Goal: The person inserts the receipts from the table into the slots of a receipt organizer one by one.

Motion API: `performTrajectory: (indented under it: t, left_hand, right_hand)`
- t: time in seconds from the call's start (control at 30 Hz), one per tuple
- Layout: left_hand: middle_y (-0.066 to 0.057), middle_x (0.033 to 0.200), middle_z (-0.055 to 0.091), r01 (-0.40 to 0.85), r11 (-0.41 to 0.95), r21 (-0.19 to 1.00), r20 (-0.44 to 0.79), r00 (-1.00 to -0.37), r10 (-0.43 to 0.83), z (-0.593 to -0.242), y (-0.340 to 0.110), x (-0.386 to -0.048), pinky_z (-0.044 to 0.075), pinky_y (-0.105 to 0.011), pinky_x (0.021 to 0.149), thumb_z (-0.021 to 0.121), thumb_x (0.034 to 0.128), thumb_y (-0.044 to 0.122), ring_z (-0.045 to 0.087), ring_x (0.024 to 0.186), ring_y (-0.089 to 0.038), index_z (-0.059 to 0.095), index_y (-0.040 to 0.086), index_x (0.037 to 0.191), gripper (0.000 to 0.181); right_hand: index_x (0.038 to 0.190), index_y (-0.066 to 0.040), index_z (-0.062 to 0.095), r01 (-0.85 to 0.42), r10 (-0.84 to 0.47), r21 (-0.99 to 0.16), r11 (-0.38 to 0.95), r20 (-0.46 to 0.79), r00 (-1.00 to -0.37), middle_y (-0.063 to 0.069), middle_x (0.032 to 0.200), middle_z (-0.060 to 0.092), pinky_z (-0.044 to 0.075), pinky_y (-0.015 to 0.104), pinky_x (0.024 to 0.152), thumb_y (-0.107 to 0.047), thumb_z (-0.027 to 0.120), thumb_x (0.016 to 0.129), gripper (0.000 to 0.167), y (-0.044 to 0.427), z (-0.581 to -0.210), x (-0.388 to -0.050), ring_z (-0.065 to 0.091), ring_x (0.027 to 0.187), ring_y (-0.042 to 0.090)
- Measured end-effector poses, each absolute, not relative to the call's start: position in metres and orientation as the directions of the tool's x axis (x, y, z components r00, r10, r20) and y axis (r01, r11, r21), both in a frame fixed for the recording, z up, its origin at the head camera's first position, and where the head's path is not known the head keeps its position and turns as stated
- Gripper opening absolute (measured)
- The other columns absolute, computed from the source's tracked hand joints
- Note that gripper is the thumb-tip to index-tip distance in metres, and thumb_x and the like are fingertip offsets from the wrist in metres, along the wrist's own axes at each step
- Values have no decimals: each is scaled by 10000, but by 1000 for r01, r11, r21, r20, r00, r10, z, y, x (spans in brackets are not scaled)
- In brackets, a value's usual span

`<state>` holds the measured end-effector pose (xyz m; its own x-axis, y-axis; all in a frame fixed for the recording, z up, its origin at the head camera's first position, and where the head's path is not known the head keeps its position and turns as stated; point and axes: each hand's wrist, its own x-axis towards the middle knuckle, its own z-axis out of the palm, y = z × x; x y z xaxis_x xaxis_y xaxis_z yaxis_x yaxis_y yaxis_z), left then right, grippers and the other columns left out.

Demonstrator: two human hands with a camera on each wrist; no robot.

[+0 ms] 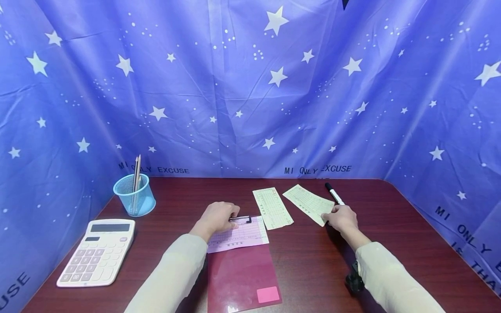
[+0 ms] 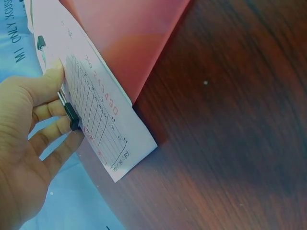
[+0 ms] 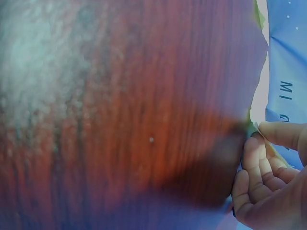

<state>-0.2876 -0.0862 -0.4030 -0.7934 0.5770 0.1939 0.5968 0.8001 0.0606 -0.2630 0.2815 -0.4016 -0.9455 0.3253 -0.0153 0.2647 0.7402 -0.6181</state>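
A red clipboard folder lies at the front centre, with a pink printed slip across its top under a black clip. My left hand grips the clip end; in the left wrist view the thumb of that hand lies on the printed slip and the fingers are behind it. On the right, my right hand pinches the near right corner of a pale green slip. The right wrist view shows that hand with thumb and forefinger on the paper's edge. Another green slip lies between the hands.
A black-and-white marker lies just beyond my right hand. At the left stand a blue mesh cup holding pencils and, nearer, a white calculator. A starry blue curtain hangs around the table's back and sides.
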Motion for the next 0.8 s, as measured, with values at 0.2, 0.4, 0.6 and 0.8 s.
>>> performTrajectory:
  t: [0.2,0.4,0.6,0.8]
  left_hand:
    - [68,702,500,603,796,60,193,-789,583,-404,-86,-288,471,-392,660,868,780,283,517,662,-178,535,153,751,359]
    - [65,697,498,605,794,62,193,-787,585,-403,-85,-287,471,-395,663,868,781,277,516,663,-183,537,150,748,356]
    - [62,690,494,605,794,56,190,-788,586,-402,-86,-287,469,-398,661,868,778,276,519,663,-187,538,143,747,357]
    - [65,683,493,604,795,59,192,-788,584,-402,-87,-288,467,-397,659,870,776,278,520,662,-187,539,145,745,359]
  right_hand:
    - [719,-43,604,227,329,-729,645,-3,-944,-22,618,663,376,305,651,-139,639,909,216,285,-401,-260,635,855,338]
    - [1124,107,653,214,347,-771,599,10,-938,30,701,704,402,296,648,-145,543,988,306,291,-395,-258,673,937,380]
    - [1224,123,626,183,364,-793,582,52,-930,-4,683,696,413,310,735,-191,587,1005,384,301,-384,-257,649,762,163]
    - [1204,117,625,112,342,-846,521,87,-936,-121,670,634,421,195,615,-206,582,1016,376,308,-368,-251,588,640,-6]
